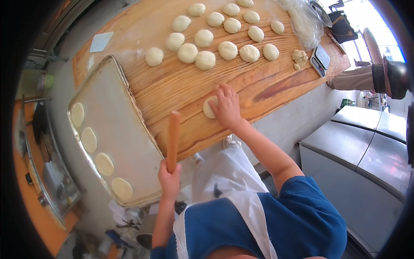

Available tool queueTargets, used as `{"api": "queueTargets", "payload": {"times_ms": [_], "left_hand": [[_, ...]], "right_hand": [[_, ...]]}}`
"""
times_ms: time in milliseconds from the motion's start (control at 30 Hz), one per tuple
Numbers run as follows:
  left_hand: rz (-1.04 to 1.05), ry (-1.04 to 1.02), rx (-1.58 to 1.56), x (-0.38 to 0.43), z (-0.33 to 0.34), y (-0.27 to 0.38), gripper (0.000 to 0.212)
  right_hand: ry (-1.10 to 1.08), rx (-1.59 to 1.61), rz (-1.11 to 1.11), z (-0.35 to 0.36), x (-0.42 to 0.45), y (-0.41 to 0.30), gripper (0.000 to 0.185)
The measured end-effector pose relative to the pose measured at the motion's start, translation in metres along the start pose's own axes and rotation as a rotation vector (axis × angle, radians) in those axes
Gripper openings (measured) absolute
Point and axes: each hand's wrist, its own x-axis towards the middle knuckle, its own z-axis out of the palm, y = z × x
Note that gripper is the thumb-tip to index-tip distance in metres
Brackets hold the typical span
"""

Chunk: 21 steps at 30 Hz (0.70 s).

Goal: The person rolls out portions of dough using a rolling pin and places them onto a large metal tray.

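My left hand [170, 179] grips the lower end of a wooden rolling pin [173, 136], which points up and away from me near the tray's right edge. My right hand [226, 105] rests on the right side of a flattened dough piece [209, 107] close to the near edge of the wooden table [181, 84]; its fingers partly cover the dough. Several round dough balls [205, 60] lie farther back on the table. On the left, a lined metal tray [126, 142] holds several flat dough rounds [105, 164] in a row along its left side.
A white scraper [101, 42] lies at the table's far left. To the right are a rough dough lump [299, 59], a digital scale [320, 61] and a clear plastic bag [305, 27]. A metal-topped cabinet [343, 139] stands at right, with a person's legs [354, 78] beyond the table.
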Motion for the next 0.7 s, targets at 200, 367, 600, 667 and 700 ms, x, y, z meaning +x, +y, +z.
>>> {"api": "queueTargets", "payload": {"times_ms": [200, 367, 600, 667, 700], "left_hand": [[0.027, 0.06, -0.031, 0.02, 0.006, 0.016, 0.025], [0.374, 0.082, 0.387, 0.064, 0.034, 0.047, 0.031], [0.84, -0.164, 0.884, 0.118, 0.093, 0.062, 0.055], [0.809, -0.092, 0.863, 0.136, 0.103, 0.061, 0.061], [0.774, -0.028, 0.841, 0.144, 0.108, 0.061, 0.068]], "right_hand": [[-0.096, -0.169, -0.289, 0.018, 0.029, -0.012, 0.07], [0.027, -0.016, -0.039, 0.013, 0.027, 0.012, 0.072], [-0.165, -0.209, -0.182, -0.022, -0.029, 0.045, 0.076], [-0.105, -0.235, -0.218, -0.017, -0.007, 0.051, 0.076], [-0.053, -0.261, -0.249, -0.015, 0.008, 0.049, 0.075]]}}
